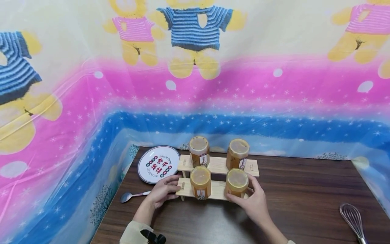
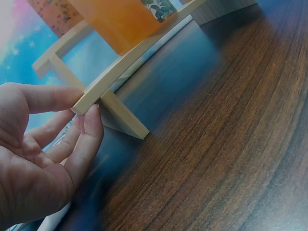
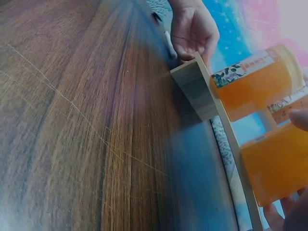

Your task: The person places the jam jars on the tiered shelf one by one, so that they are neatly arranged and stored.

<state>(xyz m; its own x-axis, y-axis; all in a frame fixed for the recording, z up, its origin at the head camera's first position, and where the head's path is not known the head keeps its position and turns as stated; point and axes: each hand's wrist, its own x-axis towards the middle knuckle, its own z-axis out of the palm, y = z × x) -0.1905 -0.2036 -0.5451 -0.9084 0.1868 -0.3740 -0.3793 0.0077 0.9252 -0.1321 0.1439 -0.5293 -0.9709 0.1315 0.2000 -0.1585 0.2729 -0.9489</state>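
A light wooden two-step rack (image 1: 217, 189) carries jars with amber contents, two on each step. My left hand (image 1: 163, 193) pinches the left end of the lower step; the left wrist view shows the thumb and fingers on opposite faces of the board (image 2: 113, 72). Around the front right jar (image 1: 237, 183), my right hand (image 1: 257, 203) has its thumb in front and fingers on the far side. The front left jar (image 1: 200, 183) stands upright with its label facing me. Behind are the back left jar (image 1: 199, 152) and back right jar (image 1: 238, 154), also upright.
Left of the rack lies a white plate (image 1: 159, 164) with a dark rim and red lettering. A spoon (image 1: 134, 195) rests below it, near my left wrist. A wire whisk (image 1: 352, 220) lies at the right of the dark wooden table (image 1: 304, 200). A printed cloth (image 1: 243, 95) hangs behind.
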